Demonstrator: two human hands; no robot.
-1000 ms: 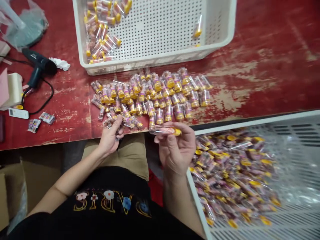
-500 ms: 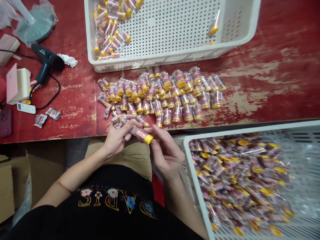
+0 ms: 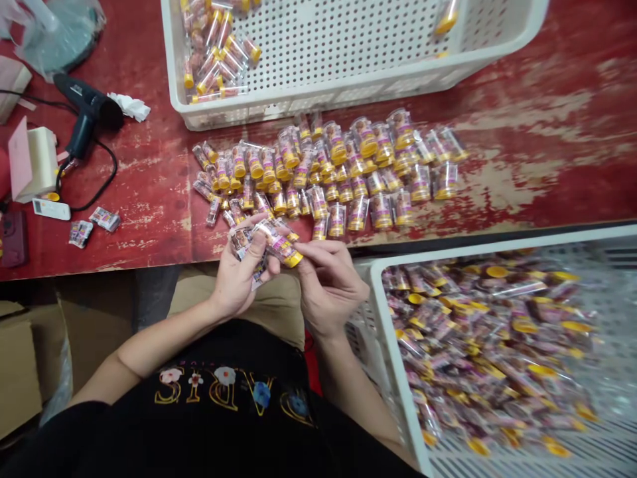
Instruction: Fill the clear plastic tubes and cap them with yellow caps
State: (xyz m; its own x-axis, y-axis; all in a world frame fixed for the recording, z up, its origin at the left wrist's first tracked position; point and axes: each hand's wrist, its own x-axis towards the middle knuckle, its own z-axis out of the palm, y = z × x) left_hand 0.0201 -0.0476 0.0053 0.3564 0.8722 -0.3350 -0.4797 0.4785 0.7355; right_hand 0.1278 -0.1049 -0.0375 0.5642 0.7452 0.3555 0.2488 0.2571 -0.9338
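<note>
My left hand is closed around several flat printed plastic sleeves, its thumb lying across them. Between both hands is a small clear tube with a yellow cap, tilted with the cap toward my right. A purple-and-white printed sleeve now covers most of it. My right hand pinches the tube at its capped end between thumb and fingers. Just beyond my hands, many sleeved tubes with yellow caps stand and lie in a crowded group on the red table.
A white perforated basket at the back holds bare tubes. Another white basket, right of my body, holds a heap of sleeved tubes. On the left lie a black hair dryer with its cord, sleeve stacks and a phone.
The printed sleeve has moved down the tube toward its yellow cap, covering the pink part that showed before. My right fingers have closed in on the capped end. The view has shifted slightly.
</note>
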